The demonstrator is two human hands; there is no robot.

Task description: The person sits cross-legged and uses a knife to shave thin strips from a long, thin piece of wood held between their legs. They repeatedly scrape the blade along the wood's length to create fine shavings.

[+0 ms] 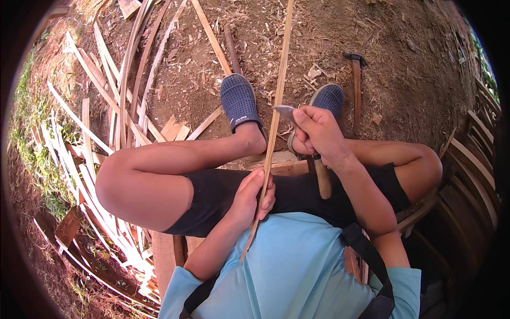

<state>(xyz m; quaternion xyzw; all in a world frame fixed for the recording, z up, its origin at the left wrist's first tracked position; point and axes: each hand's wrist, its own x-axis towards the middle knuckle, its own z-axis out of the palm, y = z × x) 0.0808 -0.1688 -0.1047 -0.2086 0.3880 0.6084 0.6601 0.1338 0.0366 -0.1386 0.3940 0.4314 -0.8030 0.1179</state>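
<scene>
Wood and metal before you
Your long, pale wooden strip (282, 64) looks matt; your curved grey metal blade (286, 111) looks smooth and slightly glossy, your rounded brown wooden handle (322, 179) smooth also.

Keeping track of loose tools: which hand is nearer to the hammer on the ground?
Right. In the picture, the right hand, holding a knife, is below and left of the hammer; the left hand, gripping a wood strip, is farther left and lower.

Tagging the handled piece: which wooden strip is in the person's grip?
The long pale strip running up the picture's middle, with the left hand closed around its lower part; the other strips in view are unheld.
</scene>
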